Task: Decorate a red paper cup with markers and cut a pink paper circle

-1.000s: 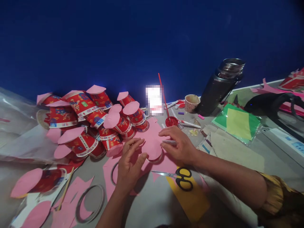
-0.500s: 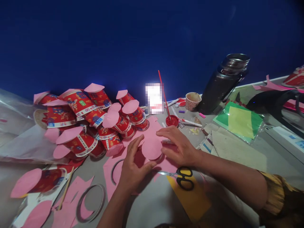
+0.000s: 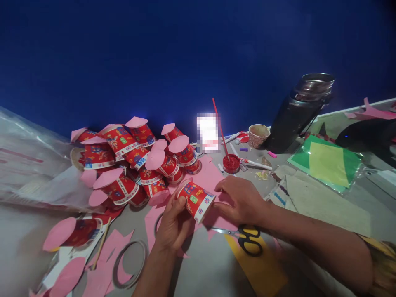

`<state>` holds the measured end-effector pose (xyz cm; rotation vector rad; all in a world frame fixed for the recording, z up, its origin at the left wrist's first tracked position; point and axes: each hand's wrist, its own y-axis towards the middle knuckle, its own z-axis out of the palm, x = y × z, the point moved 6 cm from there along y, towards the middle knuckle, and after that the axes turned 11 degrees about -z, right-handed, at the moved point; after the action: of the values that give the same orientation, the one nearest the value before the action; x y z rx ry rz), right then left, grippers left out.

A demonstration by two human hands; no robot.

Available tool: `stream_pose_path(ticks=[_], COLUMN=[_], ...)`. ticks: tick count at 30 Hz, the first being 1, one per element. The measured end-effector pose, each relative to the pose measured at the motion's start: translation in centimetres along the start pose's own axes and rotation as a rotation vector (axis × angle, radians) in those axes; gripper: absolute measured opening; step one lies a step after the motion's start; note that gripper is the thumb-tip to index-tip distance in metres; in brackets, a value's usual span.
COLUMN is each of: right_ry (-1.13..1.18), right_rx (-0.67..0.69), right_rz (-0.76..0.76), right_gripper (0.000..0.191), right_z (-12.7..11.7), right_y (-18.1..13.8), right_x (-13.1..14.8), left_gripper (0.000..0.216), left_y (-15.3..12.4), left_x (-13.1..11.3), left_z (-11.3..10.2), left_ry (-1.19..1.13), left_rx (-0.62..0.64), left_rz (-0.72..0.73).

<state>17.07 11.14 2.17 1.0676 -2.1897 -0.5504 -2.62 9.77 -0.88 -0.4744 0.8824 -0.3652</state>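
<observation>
My left hand (image 3: 173, 225) is closed round a red printed paper cup (image 3: 196, 201), tilted on its side above the table with its open rim facing right. My right hand (image 3: 241, 200) rests beside the cup's rim on a sheet of pink paper (image 3: 210, 177), fingers curled; whether it holds anything I cannot see. Black-handled scissors (image 3: 247, 241) lie just below my right wrist on a yellow strip (image 3: 262, 272).
A heap of red cups capped with pink paper discs (image 3: 136, 161) lies at the left. A small red paint pot with a red stick (image 3: 231, 163), a patterned cup (image 3: 258, 135), a dark flask (image 3: 297, 115), green and yellow sheets (image 3: 328, 163), tape rings (image 3: 128, 264) and pink scraps lie around.
My left hand has lifted and tipped the cup, which stood upside down under a pink disc; the disc no longer shows. The view has shifted slightly.
</observation>
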Motion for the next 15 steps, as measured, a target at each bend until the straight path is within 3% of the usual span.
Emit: stream_pose_path(ticks=[7,12,15], right_ry=[-0.302,-0.310,-0.304], right_rx=[0.052,0.073,0.075], right_rz=[-0.088,-0.061,-0.046], right_gripper=[0.023,0.024,0.026], right_z=[-0.1,-0.4,-0.4], right_y=[0.3,0.7,0.7], right_x=[1.3,1.9,2.4], left_gripper=[0.055,0.084,0.084], left_y=[-0.3,-0.8,-1.0], left_x=[1.2,-0.8,-1.2], left_z=[0.6,0.7,0.7], left_ry=[0.078,0.197,0.218], left_rx=[0.086,0.082,0.091], left_rz=[-0.079,0.078,0.057])
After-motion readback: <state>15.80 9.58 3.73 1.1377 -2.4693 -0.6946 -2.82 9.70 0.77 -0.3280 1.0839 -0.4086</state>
